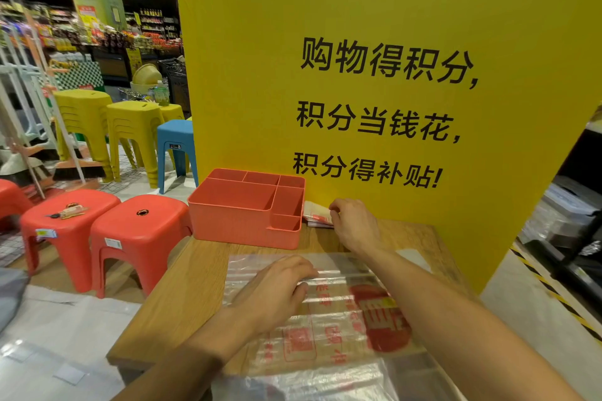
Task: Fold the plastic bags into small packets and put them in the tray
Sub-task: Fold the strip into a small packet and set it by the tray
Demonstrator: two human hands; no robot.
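Pressing down at lower centre, your left hand point(277, 290) lies with relaxed fingers on the clear plastic bag point(342, 329), whose near edge runs off the bottom of the frame. Your right hand point(353, 226), centre right, pinches a folded packet point(315, 215), half hidden just beside the tray point(241, 221); its print is unreadable.

A clear, red-printed plastic bag point(325, 319) lies flat across the near half of the table point(189, 286), overhanging its near edge. A folded packet point(316, 216) lies at the far edge, just beside the coral compartmented tray point(241, 221) at the far left corner.
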